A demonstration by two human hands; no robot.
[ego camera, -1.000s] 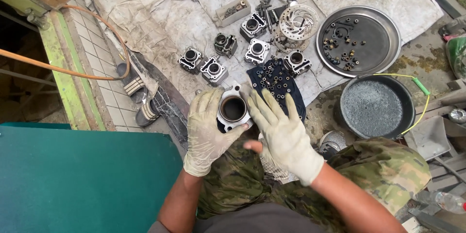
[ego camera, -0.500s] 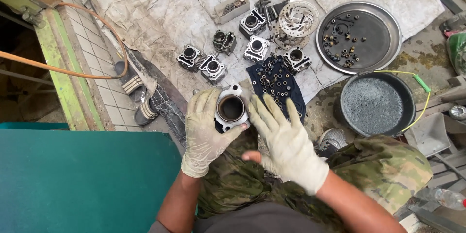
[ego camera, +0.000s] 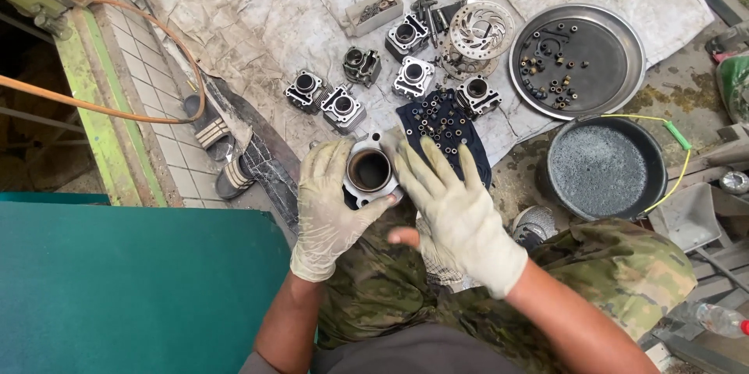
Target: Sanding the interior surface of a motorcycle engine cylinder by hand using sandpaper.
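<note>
My left hand (ego camera: 331, 206), in a dirty pale glove, grips a metal engine cylinder (ego camera: 370, 172) from its left side, bore facing up. My gloved right hand (ego camera: 460, 214) rests flat against the cylinder's right side, fingers spread over a dark cloth (ego camera: 445, 128) strewn with small nuts and bolts. Several similar cylinders (ego camera: 343, 105) lie on the stained sheet beyond.
A round metal tray (ego camera: 577, 58) of small parts sits far right, with a black pan (ego camera: 601, 171) of grey grit below it. A brake disc (ego camera: 481, 29) and a small parts box (ego camera: 373, 11) lie farther off. Sandals (ego camera: 226, 148) and an orange hose (ego camera: 117, 113) are at left. A teal surface (ego camera: 140, 288) fills the lower left.
The cylinder and both hands stay in nearly the same place. My right hand's fingers have shifted slightly along the cylinder's side.
</note>
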